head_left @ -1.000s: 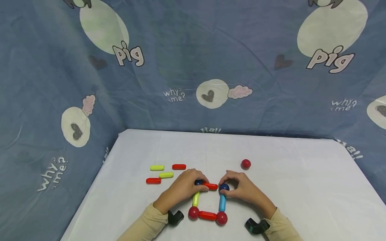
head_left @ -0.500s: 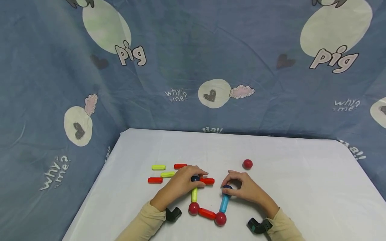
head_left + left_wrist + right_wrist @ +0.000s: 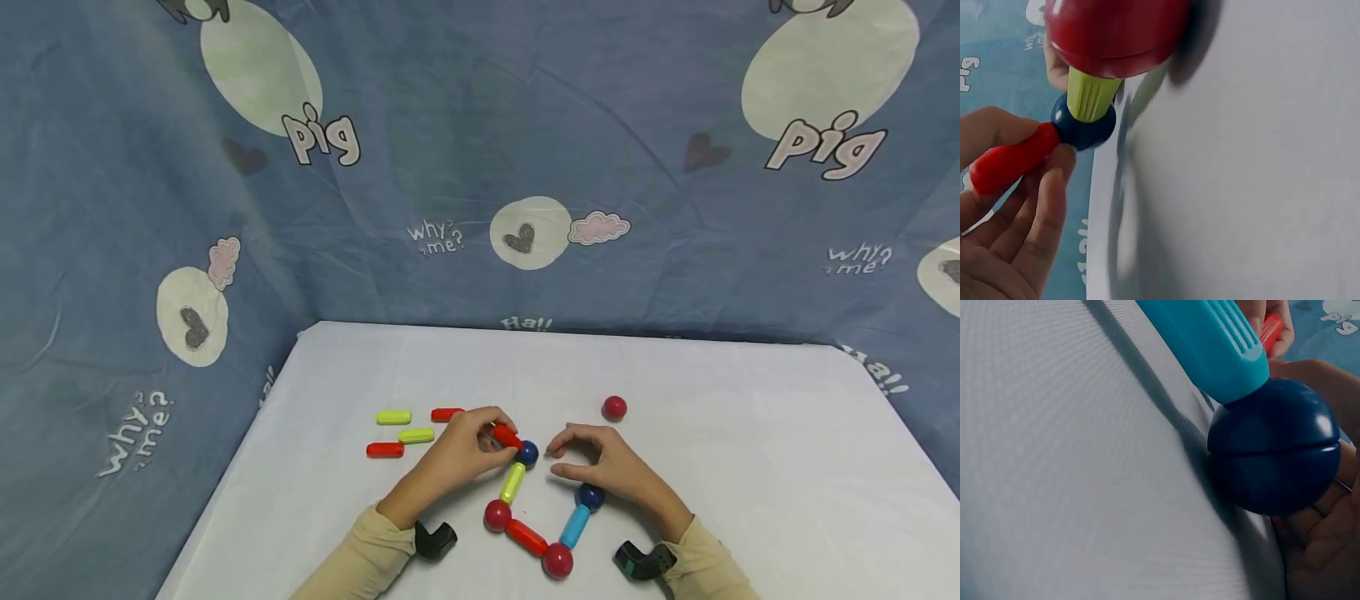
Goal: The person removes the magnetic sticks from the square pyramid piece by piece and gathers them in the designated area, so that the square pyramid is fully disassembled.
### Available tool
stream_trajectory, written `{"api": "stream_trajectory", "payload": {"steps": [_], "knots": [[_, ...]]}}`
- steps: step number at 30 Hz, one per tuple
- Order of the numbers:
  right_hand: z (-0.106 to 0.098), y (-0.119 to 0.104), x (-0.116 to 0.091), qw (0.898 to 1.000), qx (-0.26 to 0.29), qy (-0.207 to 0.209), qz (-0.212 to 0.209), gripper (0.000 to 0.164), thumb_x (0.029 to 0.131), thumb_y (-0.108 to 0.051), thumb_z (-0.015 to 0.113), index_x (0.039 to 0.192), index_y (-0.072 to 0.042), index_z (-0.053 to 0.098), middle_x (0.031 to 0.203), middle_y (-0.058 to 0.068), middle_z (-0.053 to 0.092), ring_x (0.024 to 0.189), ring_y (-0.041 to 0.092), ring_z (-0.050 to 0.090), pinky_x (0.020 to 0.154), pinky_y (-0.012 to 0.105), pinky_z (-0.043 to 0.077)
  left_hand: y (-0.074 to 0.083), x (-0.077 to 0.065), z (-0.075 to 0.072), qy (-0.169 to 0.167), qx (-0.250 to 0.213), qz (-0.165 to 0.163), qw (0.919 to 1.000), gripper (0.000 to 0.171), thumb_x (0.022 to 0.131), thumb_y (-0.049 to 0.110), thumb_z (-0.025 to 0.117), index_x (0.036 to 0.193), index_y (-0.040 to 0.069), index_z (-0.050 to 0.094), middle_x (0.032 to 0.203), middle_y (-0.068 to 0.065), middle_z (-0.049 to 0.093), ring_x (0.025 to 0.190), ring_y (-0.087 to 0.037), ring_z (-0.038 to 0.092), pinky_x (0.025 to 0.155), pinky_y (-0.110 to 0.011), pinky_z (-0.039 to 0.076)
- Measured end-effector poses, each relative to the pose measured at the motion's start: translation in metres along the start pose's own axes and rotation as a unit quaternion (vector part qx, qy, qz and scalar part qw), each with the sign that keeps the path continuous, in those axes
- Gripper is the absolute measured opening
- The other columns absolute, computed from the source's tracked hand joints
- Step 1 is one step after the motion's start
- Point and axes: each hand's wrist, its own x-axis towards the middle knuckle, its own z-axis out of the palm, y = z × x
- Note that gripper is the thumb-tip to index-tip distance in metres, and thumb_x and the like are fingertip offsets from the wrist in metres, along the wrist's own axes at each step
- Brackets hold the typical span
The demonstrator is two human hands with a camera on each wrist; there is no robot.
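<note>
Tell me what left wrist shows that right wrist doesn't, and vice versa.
Left wrist only: the red ball, the yellow rod and the dark blue ball at its end.
Right wrist only: the light blue rod and a second dark blue ball at its end.
Both: the left hand holding a red rod, the white table and patterned cloth.

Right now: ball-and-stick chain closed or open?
Open: in the head view, a gap separates the far blue ball from the near blue ball, with nothing bridging them.
</note>
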Motion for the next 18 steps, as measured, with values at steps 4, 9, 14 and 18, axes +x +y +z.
{"api": "stream_trajectory", "payload": {"steps": [4,9,14,18], "knots": [[0.000,-0.001,0.000,1.000,0.010,-0.004,0.004,0.030,0.088,-0.022,0.084,0.116,-0.018,0.074,0.109,-0.002,0.076,0.106,0.014,0.068,0.103,0.024,0.049,0.000,0.000,0.004,-0.026,-0.059,-0.021,0.9977,0.020,0.088,0.010,0.081,0.104,0.015,0.071,0.100,-0.001,0.075,0.083,-0.005,0.070,0.078,-0.020,0.059],[0.000,-0.002,0.000,1.000,0.009,-0.011,0.004,0.036,0.084,-0.023,0.087,0.118,-0.019,0.075,0.112,-0.006,0.077,0.113,0.011,0.067,0.113,0.023,0.043,0.001,0.000,0.009,-0.035,-0.059,-0.012,0.9976,0.019,0.086,0.011,0.084,0.100,0.016,0.071,0.100,-0.001,0.075,0.084,-0.004,0.069,0.079,-0.019,0.058],[0.000,0.001,0.001,1.000,-0.008,-0.019,-0.014,0.036,0.083,-0.025,0.087,0.116,-0.019,0.076,0.110,-0.008,0.079,0.113,0.011,0.069,0.126,0.029,0.027,0.002,0.000,0.013,-0.013,0.017,0.004,0.9998,0.019,0.081,0.022,0.089,0.096,0.020,0.078,0.091,0.008,0.071,0.077,-0.004,0.058,0.070,-0.019,0.050],[0.000,0.002,0.001,0.999,-0.016,-0.027,-0.019,0.035,0.082,-0.026,0.088,0.116,-0.020,0.077,0.111,-0.007,0.079,0.114,0.012,0.071,0.127,0.041,0.027,0.004,-0.001,0.015,-0.009,0.057,0.009,0.9983,0.020,0.079,0.028,0.091,0.095,0.019,0.082,0.087,0.011,0.066,0.076,-0.007,0.056,0.067,-0.019,0.045]]}}
